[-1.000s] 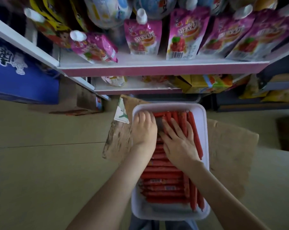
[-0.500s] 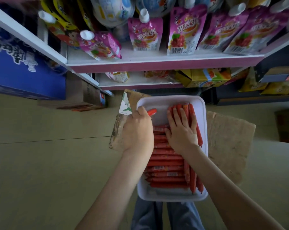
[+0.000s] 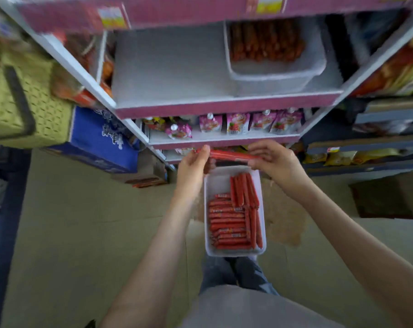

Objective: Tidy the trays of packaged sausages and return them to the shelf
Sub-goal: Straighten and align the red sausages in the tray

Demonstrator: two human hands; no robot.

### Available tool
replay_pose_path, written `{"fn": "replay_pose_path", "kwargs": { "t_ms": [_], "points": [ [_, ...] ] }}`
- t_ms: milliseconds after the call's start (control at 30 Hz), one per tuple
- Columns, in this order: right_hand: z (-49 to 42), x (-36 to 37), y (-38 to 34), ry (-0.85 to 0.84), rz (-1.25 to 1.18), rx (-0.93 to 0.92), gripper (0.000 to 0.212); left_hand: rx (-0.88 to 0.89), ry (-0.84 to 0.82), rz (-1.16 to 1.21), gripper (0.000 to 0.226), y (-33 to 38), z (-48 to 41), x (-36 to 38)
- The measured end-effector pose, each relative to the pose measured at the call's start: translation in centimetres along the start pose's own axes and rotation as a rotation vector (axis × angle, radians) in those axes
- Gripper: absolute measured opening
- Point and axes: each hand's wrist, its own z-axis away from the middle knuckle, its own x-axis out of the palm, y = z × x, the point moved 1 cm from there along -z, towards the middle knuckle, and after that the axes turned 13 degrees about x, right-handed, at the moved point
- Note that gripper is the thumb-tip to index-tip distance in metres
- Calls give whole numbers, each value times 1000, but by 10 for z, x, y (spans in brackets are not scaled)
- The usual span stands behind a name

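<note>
Mid-frame, the left hand (image 3: 193, 165) and right hand (image 3: 277, 162) each pinch one end of a long red packaged sausage (image 3: 231, 155) with curled fingers (image 3: 260, 146) above the white plastic tray (image 3: 216, 183) at lower centre — best lowered level into its bare far-left corner, parallel to its neighbours.

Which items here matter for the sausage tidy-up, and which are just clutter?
Job: left hand and right hand holding one sausage; white floor tray; second tray on the shelf.
Bystanders: pink pouches; blue carton; green basket; cardboard sheet.
</note>
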Motion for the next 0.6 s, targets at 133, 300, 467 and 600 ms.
{"fn": "replay_pose_path", "kwargs": {
  "t_ms": [133, 300, 467, 600],
  "points": [
    [52, -26, -73, 127, -202, -183, 29, -143, -49, 422, 23, 61, 16, 11],
    [93, -38, -135, 128, -522, -402, 24, 25, -127, 778, 12, 122, 39, 21],
    [98, -38, -163, -37, -785, -504, 14, 317, -295, 695, 27, 166, 54, 30],
    [89, -34, -165, -83, -789, -473, 18, 502, -378, 626, 17, 189, 62, 41]
  ]
}}
